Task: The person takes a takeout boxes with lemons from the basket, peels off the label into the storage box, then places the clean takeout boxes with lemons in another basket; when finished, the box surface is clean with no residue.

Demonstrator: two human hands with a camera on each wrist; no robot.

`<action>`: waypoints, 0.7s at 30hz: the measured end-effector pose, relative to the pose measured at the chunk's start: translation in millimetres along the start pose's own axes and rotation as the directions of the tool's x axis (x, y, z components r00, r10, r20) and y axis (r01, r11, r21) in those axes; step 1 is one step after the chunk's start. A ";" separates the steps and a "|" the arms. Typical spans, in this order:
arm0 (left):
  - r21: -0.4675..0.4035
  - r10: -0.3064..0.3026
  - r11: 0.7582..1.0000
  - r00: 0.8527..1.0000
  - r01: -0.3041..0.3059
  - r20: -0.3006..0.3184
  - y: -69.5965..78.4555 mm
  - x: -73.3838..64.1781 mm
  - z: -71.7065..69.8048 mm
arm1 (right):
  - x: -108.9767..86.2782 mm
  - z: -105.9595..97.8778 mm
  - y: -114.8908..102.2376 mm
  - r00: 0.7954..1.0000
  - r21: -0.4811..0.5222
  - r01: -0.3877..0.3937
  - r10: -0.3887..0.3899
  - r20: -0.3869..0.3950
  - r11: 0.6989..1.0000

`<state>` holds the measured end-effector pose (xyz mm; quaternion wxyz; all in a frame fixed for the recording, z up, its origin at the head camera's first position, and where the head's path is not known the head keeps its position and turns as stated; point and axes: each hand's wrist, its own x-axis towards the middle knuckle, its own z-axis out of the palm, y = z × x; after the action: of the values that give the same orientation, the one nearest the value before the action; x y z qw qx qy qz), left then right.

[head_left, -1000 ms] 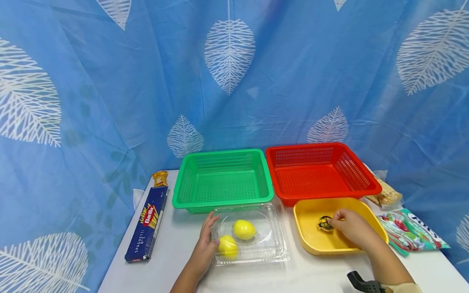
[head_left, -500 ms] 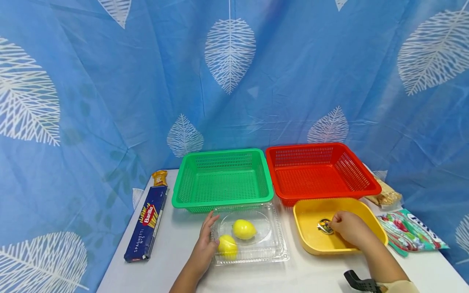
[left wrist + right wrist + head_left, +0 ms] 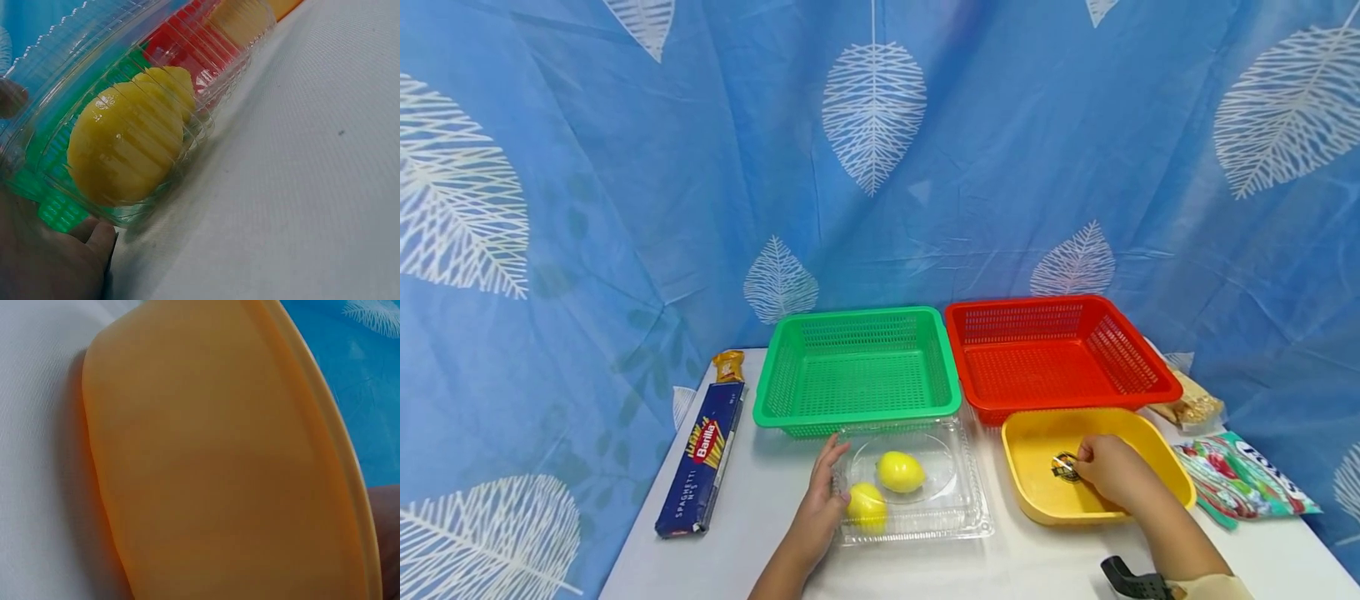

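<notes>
A clear hinged plastic box (image 3: 936, 521) stands on the white table with two lemons inside, a front one (image 3: 867, 504) and a farther one (image 3: 900, 472). My left hand (image 3: 820, 504) rests against the box's left side. In the left wrist view its thumb (image 3: 100, 240) lies by the lower corner and a fingertip (image 3: 11, 99) shows near the lid. My right hand (image 3: 1116, 471) reaches into a yellow basin (image 3: 1026, 487), fingers curled, fingertips right beside a round black-and-gold label (image 3: 1064, 467). I cannot tell whether those fingers pinch anything. In the right wrist view the basin's wall (image 3: 212, 456) hides most of this hand.
Behind stand a green basket (image 3: 857, 375) and a red basket (image 3: 1037, 367). At left lie a blue spaghetti box (image 3: 703, 458) and a small golden packet (image 3: 727, 365). At right are a bag of light brown food (image 3: 1195, 400) and a green-and-red bag (image 3: 1243, 475).
My right fingertips have drawn slightly away from the label's middle to its right edge, and the fingers look more curled. The left hand, box and lemons stay put.
</notes>
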<state>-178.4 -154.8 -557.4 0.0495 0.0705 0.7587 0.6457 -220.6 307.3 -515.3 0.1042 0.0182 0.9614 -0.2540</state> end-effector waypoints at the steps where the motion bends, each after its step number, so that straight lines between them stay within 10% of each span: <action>1: -0.001 -0.001 1.000 1.000 0.001 0.002 -0.4 -0.1 0.3 | 0.3 0.1 -0.2 1.000 -0.014 0.004 -0.004 -0.001 1.000; 21: 0.021 -0.023 1.000 1.000 0.023 -0.007 0.5 0.8 -0.5 | 1.8 -7.7 -5.3 0.999 -0.081 -0.035 0.034 -0.008 0.996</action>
<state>-179.2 -155.1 -556.8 0.0537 0.0600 0.7664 0.6373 -224.3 306.5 -506.6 0.1059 0.0315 0.9708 -0.2129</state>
